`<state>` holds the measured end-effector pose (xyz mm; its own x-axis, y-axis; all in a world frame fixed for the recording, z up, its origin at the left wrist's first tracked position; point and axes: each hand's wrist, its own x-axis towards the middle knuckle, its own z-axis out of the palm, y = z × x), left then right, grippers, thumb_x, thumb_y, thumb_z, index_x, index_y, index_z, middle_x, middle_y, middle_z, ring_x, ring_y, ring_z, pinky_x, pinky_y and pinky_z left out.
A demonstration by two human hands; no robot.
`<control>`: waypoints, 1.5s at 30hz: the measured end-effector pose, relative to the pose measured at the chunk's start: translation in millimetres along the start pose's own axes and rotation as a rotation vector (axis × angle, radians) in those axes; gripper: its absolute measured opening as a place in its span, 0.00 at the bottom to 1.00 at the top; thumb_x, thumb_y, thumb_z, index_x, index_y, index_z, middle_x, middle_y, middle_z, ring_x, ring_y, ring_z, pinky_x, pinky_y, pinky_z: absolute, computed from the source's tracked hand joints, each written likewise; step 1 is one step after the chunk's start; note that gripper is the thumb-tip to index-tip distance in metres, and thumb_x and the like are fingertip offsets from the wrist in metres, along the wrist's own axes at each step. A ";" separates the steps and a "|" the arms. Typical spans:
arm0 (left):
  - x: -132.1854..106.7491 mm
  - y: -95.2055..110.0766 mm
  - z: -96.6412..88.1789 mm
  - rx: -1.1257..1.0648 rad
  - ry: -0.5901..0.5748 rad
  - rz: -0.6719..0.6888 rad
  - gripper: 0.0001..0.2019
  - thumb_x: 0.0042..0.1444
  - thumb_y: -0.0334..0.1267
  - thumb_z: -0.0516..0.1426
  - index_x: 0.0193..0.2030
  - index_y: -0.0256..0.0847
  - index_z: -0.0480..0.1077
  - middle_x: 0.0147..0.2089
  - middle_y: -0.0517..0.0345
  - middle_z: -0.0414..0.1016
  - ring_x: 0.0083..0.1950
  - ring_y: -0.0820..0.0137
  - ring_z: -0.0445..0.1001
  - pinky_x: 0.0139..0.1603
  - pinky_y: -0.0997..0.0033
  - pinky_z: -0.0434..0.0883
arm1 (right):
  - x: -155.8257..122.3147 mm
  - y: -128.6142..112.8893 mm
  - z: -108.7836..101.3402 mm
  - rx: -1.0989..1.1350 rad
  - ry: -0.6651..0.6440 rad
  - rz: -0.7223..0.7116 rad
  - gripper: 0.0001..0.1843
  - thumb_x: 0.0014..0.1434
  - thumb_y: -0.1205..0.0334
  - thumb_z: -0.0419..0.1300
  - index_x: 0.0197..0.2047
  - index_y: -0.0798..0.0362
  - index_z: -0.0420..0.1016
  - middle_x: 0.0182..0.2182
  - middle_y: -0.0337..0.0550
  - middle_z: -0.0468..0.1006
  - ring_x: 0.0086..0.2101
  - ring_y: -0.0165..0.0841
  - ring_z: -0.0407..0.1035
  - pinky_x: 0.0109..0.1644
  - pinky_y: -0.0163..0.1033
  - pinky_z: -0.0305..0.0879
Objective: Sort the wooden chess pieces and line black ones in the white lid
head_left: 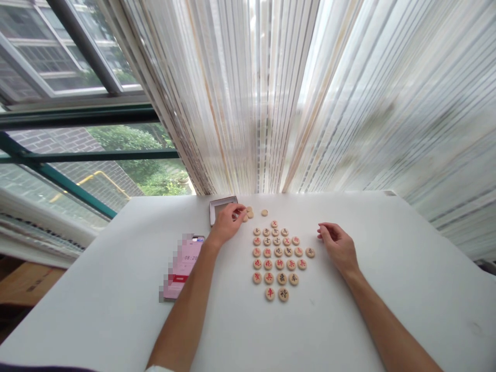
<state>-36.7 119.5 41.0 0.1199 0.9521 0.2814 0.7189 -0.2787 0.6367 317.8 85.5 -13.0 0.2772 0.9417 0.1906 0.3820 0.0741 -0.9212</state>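
Reaching to the far side of the white surface (310,330), the left hand (228,222) hides part of the box (212,213) behind it, its fingertips at a small cluster of loose pieces (250,210). Whether its grip has hold of one cannot be told, since fingers and pieces overlap; the faces of that cluster can't be read. The left forearm slants up from the bottom edge, where it is cut off, passing over the right side of the phone (189,263), whose left part is masked by blocky pixels. The right hand (339,247) is on the other side, palm inward, fingers loosely curled, its grip slack with nothing seen in it; its forearm runs out at the lower right. Between the hands lie the round pieces (279,264) in rows, red and black characters up, some too blurred to read. A lone piece (264,213) lies just beyond them.
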 end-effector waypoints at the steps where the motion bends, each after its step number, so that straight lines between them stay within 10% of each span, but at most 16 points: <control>1: 1.2 -2.5 -3.2 0.037 0.001 0.012 0.12 0.62 0.39 0.59 0.51 0.41 0.74 0.52 0.49 0.78 0.54 0.60 0.75 0.57 0.61 0.72 | 0.2 0.2 0.2 0.003 0.001 -0.003 0.20 0.61 0.44 0.61 0.45 0.51 0.77 0.36 0.46 0.82 0.34 0.39 0.79 0.43 0.44 0.74; 13: 1.8 -22.0 -8.5 0.344 -0.103 0.018 0.12 0.58 0.29 0.58 0.47 0.42 0.77 0.50 0.49 0.77 0.53 0.57 0.74 0.58 0.58 0.70 | 1.5 1.6 1.0 0.036 0.002 -0.010 0.22 0.60 0.42 0.61 0.45 0.52 0.78 0.36 0.47 0.83 0.33 0.39 0.79 0.43 0.44 0.74; 22: 15.4 3.4 -10.0 0.434 -0.144 0.066 0.19 0.58 0.39 0.63 0.57 0.42 0.72 0.64 0.46 0.69 0.66 0.53 0.64 0.69 0.55 0.60 | 1.1 1.6 2.4 0.058 0.003 -0.010 0.23 0.60 0.41 0.61 0.44 0.53 0.78 0.35 0.47 0.83 0.33 0.39 0.78 0.43 0.45 0.74; 35: 60.9 -3.0 8.2 0.458 -0.472 0.004 0.15 0.67 0.41 0.58 0.58 0.39 0.70 0.58 0.48 0.72 0.53 0.61 0.76 0.53 0.54 0.76 | 0.0 -3.0 2.6 0.060 0.004 -0.021 0.25 0.59 0.39 0.61 0.43 0.53 0.78 0.34 0.47 0.83 0.31 0.39 0.78 0.41 0.44 0.75; 45: 65.5 6.2 13.0 0.385 -0.497 0.040 0.15 0.65 0.42 0.60 0.56 0.39 0.71 0.58 0.48 0.73 0.54 0.60 0.75 0.54 0.53 0.74 | -0.8 -5.0 2.2 0.059 -0.001 -0.009 0.22 0.59 0.41 0.61 0.43 0.52 0.77 0.34 0.47 0.83 0.32 0.39 0.78 0.41 0.44 0.75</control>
<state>-15.5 181.7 54.1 0.3894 0.9123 -0.1267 0.8910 -0.3382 0.3029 313.7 85.1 -9.2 0.2726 0.9414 0.1987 0.3320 0.1018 -0.9378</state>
